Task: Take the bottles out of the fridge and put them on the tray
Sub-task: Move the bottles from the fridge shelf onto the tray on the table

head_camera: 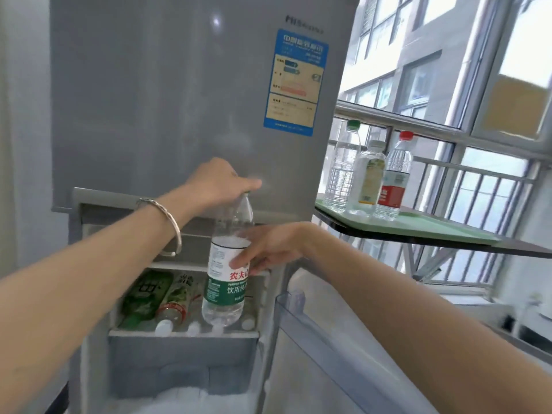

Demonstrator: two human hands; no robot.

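In the open fridge (179, 100), spare bottles (161, 297) lie on the shelf. The left hand (221, 183) grips the cap of the water bottle (227, 282), which is upright before the shelf's front edge. The right hand (268, 249) curls round its label. On the green tray (433, 227), three bottles (369, 177) stand at the left end.

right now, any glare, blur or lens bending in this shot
Head view: daylight blows out the window on the right; a glare spot sits high on the fridge door; the wide lens bows the window bars; the blue energy label is too soft to read; print on the water bottle is clearer.
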